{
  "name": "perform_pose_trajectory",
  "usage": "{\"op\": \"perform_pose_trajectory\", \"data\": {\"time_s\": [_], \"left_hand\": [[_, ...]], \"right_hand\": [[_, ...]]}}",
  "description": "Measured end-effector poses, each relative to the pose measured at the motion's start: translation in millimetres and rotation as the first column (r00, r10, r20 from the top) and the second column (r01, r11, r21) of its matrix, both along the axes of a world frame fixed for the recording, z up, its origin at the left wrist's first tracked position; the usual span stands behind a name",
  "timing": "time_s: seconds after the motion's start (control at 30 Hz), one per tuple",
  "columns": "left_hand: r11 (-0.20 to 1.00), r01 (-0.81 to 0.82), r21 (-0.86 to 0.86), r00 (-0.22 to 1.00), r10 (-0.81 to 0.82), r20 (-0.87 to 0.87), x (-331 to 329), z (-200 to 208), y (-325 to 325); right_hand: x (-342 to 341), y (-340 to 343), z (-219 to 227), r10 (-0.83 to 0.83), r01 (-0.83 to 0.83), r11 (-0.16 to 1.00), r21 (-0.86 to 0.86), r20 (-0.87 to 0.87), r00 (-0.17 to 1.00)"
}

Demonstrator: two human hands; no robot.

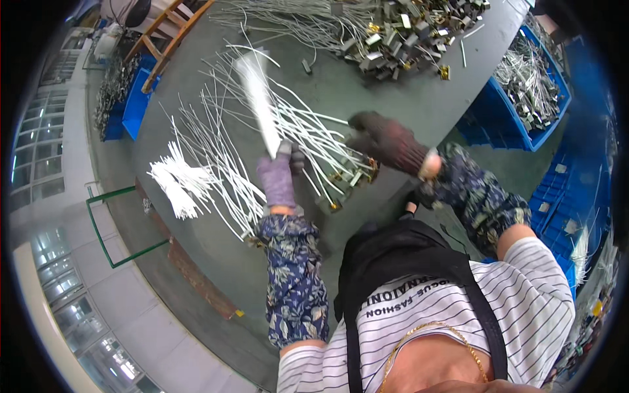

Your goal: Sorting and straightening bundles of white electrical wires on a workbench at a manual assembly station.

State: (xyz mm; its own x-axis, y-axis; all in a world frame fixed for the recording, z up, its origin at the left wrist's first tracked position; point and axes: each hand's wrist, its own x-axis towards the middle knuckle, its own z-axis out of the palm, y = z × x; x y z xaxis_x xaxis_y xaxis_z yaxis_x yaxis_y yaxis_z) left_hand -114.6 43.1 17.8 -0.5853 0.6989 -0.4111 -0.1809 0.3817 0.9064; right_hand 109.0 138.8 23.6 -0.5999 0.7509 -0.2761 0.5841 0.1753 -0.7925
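My left hand (280, 171), in a purple and grey glove, is closed round the lower end of a bundle of thin white tubes (259, 98), whose top is smeared by motion. To its right, my right hand (388, 143), in a dark brown glove, hovers above the table with thumb and fingers apart. Its fingertips are by the end of a white strand. Below and between the hands lie white wires (308, 134) with small metal-cased parts (347, 180) at their near ends. Left of my left hand are more loose wires (216, 157) and a pile of cut white tubes (180, 180).
A heap of metal-cased parts with wires (409, 33) covers the far side of the grey table (216, 229). Blue bins (517, 134) with similar parts stand to the right. A wooden chair (160, 46) is at far left, and a green metal frame (98, 226) stands left of the table.
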Motion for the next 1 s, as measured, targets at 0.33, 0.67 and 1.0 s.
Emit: {"op": "perform_pose_trajectory", "data": {"time_s": [0.33, 0.67, 1.0], "left_hand": [[0.982, -0.062, 0.178, 0.981, 0.027, 0.191, 2, -12, -6], [0.946, 0.192, 0.261, 0.798, -0.305, 0.52, 65, 15, 47], [0.952, -0.189, 0.243, 0.815, 0.014, 0.58, 145, -72, 54]], "right_hand": [[-123, 133, -55, -0.101, 0.041, 0.94, 0.34, 0.163, 0.981], [7, -11, 37, -0.304, -0.176, 0.715, -0.677, -0.527, 0.794], [235, -161, -14, -0.616, 0.407, 0.621, -0.67, -0.096, 0.782]]}}
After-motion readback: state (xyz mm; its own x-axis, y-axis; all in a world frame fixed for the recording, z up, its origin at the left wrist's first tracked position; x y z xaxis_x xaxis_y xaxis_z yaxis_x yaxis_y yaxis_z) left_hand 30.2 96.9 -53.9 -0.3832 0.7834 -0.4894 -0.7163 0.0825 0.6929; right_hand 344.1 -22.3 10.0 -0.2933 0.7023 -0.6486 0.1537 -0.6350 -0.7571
